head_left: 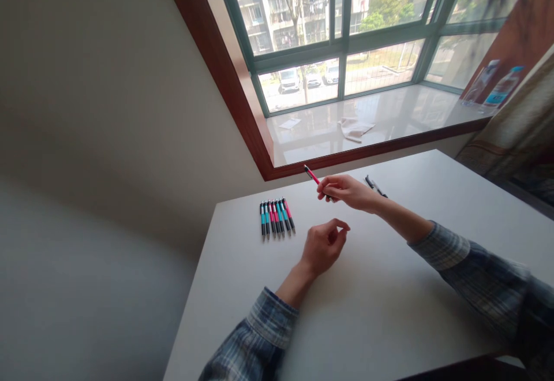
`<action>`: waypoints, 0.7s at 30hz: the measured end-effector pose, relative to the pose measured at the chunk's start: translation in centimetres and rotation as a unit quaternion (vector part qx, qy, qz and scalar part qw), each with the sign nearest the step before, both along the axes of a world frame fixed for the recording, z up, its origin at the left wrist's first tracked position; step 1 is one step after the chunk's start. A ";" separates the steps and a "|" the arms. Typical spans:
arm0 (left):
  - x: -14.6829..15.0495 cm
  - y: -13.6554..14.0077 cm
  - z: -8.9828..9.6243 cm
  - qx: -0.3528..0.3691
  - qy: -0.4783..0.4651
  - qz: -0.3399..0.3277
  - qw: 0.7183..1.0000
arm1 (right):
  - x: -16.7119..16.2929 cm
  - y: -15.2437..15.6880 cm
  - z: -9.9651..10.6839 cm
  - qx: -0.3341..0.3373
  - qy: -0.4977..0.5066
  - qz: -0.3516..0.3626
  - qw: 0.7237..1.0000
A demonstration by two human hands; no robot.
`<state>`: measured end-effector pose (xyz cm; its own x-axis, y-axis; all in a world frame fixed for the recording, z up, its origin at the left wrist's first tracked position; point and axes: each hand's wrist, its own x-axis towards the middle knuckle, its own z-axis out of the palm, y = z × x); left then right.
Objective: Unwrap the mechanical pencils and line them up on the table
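Note:
My right hand (344, 190) is closed around a pink-and-black pen (310, 174), raised over the far part of the white table (372, 317). The pen's far end points up and to the left, and my fingers hide part of its lower end. My left hand (322, 246) is nearer to me, its fingers loosely curled, with nothing visible in them. Left of it lies a neat row of several pens (276, 218), some blue and some pink, with black grips. Their tips face me.
Behind my right wrist a black pen (374, 186) lies on the table. Past the table's far edge is a window sill (311, 144) with a crumpled cloth (355, 129) and plastic bottles (502, 89). A wall (108, 138) stands at the left, a curtain (506, 121) at the right.

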<state>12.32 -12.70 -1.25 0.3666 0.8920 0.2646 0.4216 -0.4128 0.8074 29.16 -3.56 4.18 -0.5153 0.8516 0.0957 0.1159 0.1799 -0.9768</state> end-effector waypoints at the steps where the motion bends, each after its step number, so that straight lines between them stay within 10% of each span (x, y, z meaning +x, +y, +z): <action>1: 0.2 0.0 0.2 0.002 0.017 -0.022 1.000 | 0.0 0.0 -0.1 0.023 -0.025 -0.025 0.999; 21: 3.4 -5.1 3.0 0.031 0.154 -0.229 0.961 | -8.2 -1.6 -1.4 0.035 -0.196 -0.083 0.976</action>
